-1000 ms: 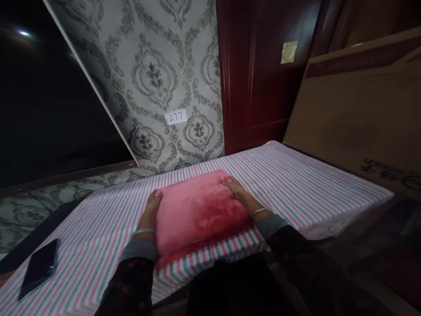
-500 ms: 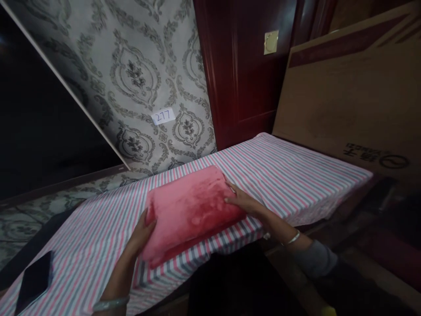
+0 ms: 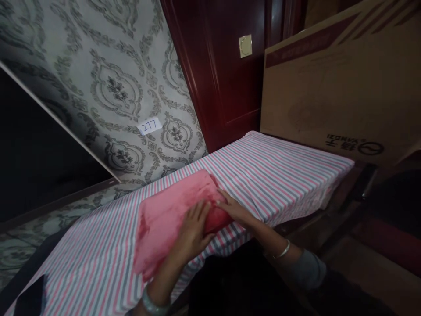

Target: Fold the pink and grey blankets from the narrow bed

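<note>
A folded pink plush cloth [image 3: 164, 210] lies on the striped cover in front of me, its pile darker red in patches. My left hand [image 3: 194, 228] rests flat on top of it, right of the middle, with the fingers stretched out. At the cloth's right edge my right hand [image 3: 232, 208] has its fingers and thumb closed on the plush. The underside of that grip is hidden. A bracelet sits on each wrist.
The pink, grey and white striped cover [image 3: 272, 162] spreads over the table. A dark phone [image 3: 31, 298] lies at the lower left. A big cardboard box [image 3: 329, 87] stands at the right, and a dark screen [image 3: 39, 153] at the left.
My left hand has left the cloth's left edge and moved right onto its top, close to my right hand. My right hand stays at the right edge. The view has shifted slightly right.
</note>
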`<state>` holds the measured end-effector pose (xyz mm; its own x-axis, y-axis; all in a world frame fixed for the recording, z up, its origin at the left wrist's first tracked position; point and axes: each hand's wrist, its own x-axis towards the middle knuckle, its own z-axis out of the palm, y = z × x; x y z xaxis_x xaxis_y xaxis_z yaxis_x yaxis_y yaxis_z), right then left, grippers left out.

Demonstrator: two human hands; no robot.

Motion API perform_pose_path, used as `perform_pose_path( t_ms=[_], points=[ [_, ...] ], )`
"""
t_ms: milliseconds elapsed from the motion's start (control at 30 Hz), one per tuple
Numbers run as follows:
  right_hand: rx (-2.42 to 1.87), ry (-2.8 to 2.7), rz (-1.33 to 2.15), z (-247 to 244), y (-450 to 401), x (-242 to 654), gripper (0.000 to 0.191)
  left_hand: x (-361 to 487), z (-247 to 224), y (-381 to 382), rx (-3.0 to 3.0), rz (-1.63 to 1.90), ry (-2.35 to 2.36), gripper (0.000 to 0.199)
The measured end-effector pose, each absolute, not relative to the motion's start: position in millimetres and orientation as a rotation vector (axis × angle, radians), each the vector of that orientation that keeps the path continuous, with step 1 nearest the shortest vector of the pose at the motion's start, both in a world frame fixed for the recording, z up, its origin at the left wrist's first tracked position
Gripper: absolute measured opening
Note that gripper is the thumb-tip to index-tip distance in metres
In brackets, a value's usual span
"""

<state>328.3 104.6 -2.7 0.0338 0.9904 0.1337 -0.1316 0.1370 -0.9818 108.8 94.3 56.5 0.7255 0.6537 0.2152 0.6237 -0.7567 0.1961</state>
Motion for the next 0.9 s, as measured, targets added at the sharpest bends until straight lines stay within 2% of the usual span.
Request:
perform_pose_path(
  t_ms=[67, 200, 300, 433, 567, 733, 900],
  points=[
    [-1.054, -1.192, 1.100, -9, 103, 332, 0.070, 132, 34, 91, 2.918, 0.313, 1.086, 0.085],
    [-1.037, -1.258, 1.103, -16, 101, 347, 0.063, 139, 7, 85, 3.098, 0.324, 1.233, 0.075],
    [-1.139, -1.241, 1.124, -7, 107, 363, 0.053, 129, 22, 92, 3.037, 0.319, 1.097, 0.074],
    [-1.341, -1.190, 1.166, 17, 134, 380, 0.048, 133, 71, 134, 2.817, 0.397, 0.916, 0.046],
    [-1.461, -1.183, 1.201, 37, 176, 383, 0.043, 164, 102, 199, 2.826, 0.440, 0.957, 0.041],
    [-1.503, -1.169, 1.210, 42, 235, 378, 0.035, 201, 103, 259, 3.012, 0.223, 0.888, 0.045],
    [-1.514, -1.228, 1.174, 31, 276, 366, 0.032, 206, 79, 279, 3.056, 0.032, 0.909, 0.038]
  ],
)
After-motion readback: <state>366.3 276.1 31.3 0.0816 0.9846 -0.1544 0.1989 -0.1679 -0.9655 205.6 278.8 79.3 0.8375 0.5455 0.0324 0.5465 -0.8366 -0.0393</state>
